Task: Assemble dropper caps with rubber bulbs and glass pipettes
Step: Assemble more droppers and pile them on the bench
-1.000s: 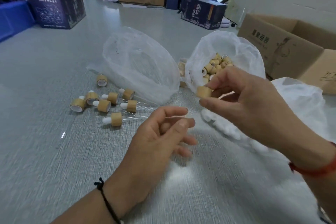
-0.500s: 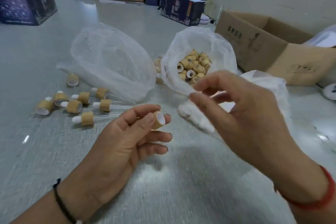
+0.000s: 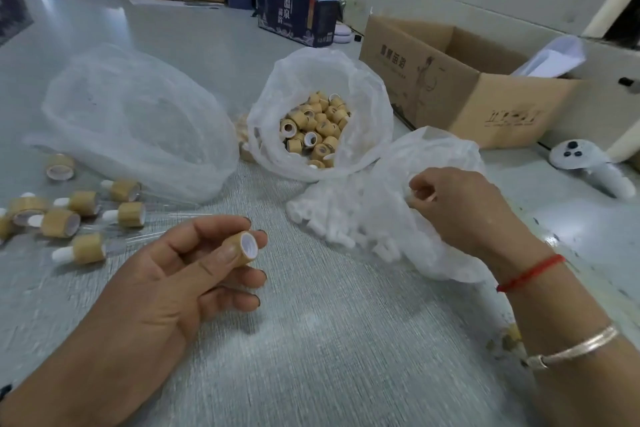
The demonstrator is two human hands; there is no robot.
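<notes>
My left hand (image 3: 180, 274) sits low at about seven o'clock, thumb and fingers curled round a small bamboo-coloured cylindrical dropper cap (image 3: 242, 248). The cap's axis lies roughly level, its white-lined open mouth facing three o'clock, toward my other hand.

My right hand (image 3: 460, 204) is at about three o'clock, well apart from the left, its fingers bent into the translucent plastic bag of small white rubber bulbs (image 3: 332, 218). Whether they have already pinched a bulb I cannot tell; the fingertips are hidden in the plastic.

I judge the next move turns on this: a bulb must travel from three o'clock leftward and enter the cap along that level axis. The right hand is the nearer one to the bulbs.

At twelve o'clock stands an open white plastic bag of loose bamboo caps (image 3: 313, 130). At nine o'clock, on the grey table (image 3: 346, 357), lie finished droppers with clear glass pipettes (image 3: 130, 215), beside another crumpled translucent bag (image 3: 138, 121).
</notes>
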